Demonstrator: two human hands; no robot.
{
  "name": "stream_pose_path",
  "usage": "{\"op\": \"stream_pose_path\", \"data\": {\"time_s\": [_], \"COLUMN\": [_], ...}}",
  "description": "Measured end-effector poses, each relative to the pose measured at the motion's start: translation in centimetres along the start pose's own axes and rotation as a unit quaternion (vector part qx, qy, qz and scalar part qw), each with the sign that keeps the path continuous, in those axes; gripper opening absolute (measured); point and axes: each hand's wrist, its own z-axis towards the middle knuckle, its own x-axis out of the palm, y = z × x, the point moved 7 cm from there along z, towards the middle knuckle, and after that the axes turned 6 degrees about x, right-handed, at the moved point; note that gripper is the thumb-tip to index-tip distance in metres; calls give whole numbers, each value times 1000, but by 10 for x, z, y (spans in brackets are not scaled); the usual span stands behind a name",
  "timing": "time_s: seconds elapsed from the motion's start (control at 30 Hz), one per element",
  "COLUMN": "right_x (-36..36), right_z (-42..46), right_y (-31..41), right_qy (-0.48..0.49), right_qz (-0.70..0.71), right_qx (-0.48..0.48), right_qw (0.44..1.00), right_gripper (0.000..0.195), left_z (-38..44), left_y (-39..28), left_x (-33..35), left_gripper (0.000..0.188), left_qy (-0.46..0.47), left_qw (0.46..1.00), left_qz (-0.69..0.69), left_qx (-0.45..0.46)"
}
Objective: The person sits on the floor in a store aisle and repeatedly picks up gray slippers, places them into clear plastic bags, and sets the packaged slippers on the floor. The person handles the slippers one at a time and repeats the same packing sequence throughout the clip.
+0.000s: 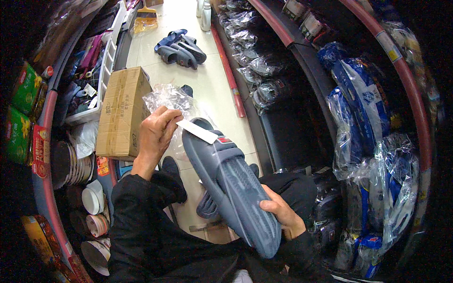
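Note:
A grey-blue slide slipper lies slanted across my lap, its strap bearing a small red and black patch. My right hand grips it at the heel end, thumb on top of the footbed. Between the fingertips of my left hand is one end of a white paper tag; the tag's other end lies over the strap by the patch. Crumpled clear plastic sits just beyond my left hand and runs down beside the slipper. Whether my left fingers also pinch this plastic, I cannot tell.
A closed cardboard box stands at left. Several blue and grey slippers lie on the tiled floor ahead, with a yellow dustpan farther off. Shelves flank the aisle, holding bagged slippers and blue bagged goods at right.

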Motion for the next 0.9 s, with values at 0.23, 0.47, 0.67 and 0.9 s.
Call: {"op": "stream_pose_path", "data": {"time_s": [0.23, 0.47, 0.67, 0.9], "right_x": [-2, 0, 0, 4], "right_z": [18, 27, 31, 35], "right_y": [8, 6, -2, 0], "right_qy": [-31, -37, 5, 10], "right_qz": [-63, -69, 16, 12], "right_qx": [-34, -28, -4, -7], "right_qw": [997, 997, 1000, 1000], "right_gripper": [76, 74, 76, 83], "left_z": [1, 3, 1, 2], "left_y": [-8, -3, 6, -5], "left_x": [4, 0, 3, 10], "left_gripper": [9, 11, 10, 11], "left_qy": [-3, -6, -1, 36], "left_qw": [999, 997, 997, 995], "left_qz": [-25, -82, -74, -90], "left_qx": [23, -7, -20, -25]}}
